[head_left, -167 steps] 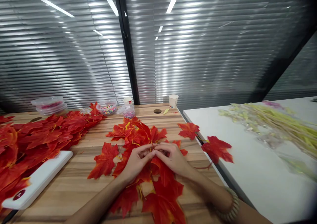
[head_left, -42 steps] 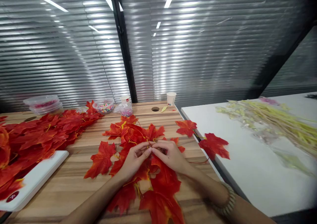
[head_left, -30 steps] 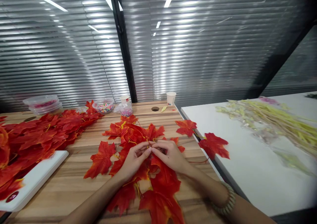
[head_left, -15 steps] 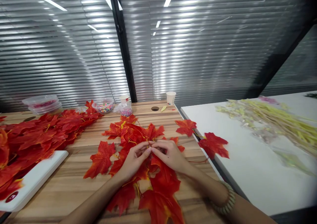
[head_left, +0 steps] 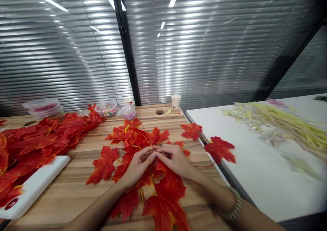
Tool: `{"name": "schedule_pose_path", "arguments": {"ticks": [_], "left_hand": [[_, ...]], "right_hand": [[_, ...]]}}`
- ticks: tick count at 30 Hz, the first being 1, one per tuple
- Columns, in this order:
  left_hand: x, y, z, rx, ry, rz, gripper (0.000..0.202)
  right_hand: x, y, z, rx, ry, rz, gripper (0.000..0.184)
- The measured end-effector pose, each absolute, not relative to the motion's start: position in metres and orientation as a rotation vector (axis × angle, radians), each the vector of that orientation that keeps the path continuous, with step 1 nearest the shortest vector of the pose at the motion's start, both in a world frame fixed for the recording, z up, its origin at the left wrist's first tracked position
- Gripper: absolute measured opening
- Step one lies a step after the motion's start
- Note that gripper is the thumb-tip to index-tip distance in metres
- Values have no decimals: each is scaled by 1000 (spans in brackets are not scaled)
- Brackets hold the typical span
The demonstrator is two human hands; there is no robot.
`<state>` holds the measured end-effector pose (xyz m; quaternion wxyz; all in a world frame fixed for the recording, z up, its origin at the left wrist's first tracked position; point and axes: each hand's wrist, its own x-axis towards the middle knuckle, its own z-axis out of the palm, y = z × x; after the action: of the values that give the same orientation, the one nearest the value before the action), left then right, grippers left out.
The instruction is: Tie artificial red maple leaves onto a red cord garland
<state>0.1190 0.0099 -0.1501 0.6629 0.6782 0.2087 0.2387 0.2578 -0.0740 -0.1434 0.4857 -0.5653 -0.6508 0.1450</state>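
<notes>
A garland of red artificial maple leaves (head_left: 166, 210) with yellow stems is heaped on the wooden table in front of me. My left hand (head_left: 136, 166) and my right hand (head_left: 177, 161) meet over the middle of the heap, fingertips nearly touching. Both are closed in a pinch on a thin strand of the garland; the exact spot is partly hidden by the fingers. One leaf (head_left: 104, 164) spreads out to the left. Beyond my right hand, another leaf (head_left: 221, 149) hangs over the gap onto the white table.
A large pile of red leaves (head_left: 58, 132) lies at the left, partly over a white board (head_left: 43, 181). Bead tubs (head_left: 106, 110) and a paper cup (head_left: 176, 101) stand at the back. Yellow stems in plastic bags (head_left: 288, 122) cover part of the white table (head_left: 230, 180).
</notes>
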Motion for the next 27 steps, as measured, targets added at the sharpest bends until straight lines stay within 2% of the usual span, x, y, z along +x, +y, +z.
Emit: {"name": "schedule_pose_path", "arguments": {"ticks": [27], "left_hand": [[119, 8, -147, 1535, 501, 545, 32]], "right_hand": [[258, -74, -143, -1370, -1587, 340, 19]]}}
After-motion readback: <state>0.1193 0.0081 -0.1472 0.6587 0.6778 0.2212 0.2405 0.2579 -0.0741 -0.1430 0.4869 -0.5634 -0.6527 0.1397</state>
